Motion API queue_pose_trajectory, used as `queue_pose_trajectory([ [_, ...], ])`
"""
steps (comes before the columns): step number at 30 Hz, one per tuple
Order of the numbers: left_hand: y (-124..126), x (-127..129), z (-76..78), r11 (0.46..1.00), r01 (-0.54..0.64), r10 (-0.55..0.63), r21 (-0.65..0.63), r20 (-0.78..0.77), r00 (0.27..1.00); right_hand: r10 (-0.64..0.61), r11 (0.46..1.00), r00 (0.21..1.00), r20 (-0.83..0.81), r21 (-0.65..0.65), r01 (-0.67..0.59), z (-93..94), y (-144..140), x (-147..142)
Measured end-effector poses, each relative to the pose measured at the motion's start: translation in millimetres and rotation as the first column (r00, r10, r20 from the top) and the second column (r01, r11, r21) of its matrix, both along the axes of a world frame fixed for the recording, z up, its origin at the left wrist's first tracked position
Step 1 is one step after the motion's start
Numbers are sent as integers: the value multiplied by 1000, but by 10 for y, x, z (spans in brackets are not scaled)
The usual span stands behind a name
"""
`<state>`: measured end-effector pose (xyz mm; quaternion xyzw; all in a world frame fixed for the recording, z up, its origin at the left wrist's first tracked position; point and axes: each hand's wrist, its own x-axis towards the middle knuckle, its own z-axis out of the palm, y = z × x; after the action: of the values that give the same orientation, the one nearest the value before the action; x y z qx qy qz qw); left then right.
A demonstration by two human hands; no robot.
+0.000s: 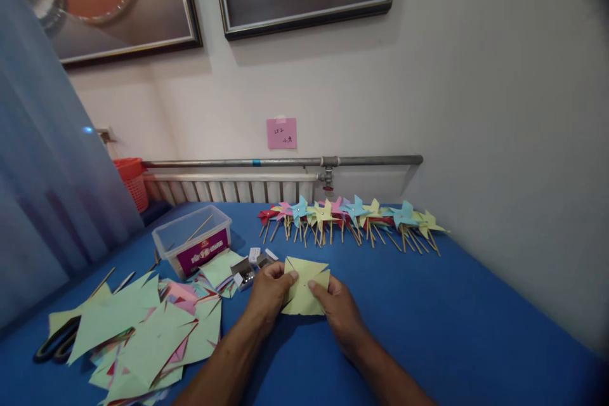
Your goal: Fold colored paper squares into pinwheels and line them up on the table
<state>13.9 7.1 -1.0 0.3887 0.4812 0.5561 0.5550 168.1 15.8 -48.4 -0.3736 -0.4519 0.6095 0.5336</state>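
The left hand (270,292) pinches the left side of a yellow paper (304,299), with the thumb on top. The right hand (343,311) pinches the right side the same way. Each grip is closed tight on the paper, which is over the blue surface (404,330). A pink note (281,138) on the wall has writing; the top looks like "252", but the rest is hard to read. A clear box (167,236) has a purple label (203,256) with white writing too small to read.
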Motion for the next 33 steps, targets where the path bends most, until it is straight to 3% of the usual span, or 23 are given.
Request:
queue_pose_trajectory([
  [7, 13, -23, 15, 998, -68, 67, 10, 35, 997, -24, 999, 998, 53, 42, 22, 37, 7, 7],
  [14, -31, 6, 37, 994, 100, -96, -34, 99, 990, -40, 999, 999, 27, 37, 39, 28, 18, -11],
  [23, 75, -108, -49, 998, -13, 19, -62, 89, 996, -65, 998, 998, -23, -7, 65, 73, 15, 17],
  [33, 96, -181, -15, 998, 19, -13, -56, 107, 994, 77, 982, 988, 131, 161, -97, 167, -79, 22],
])
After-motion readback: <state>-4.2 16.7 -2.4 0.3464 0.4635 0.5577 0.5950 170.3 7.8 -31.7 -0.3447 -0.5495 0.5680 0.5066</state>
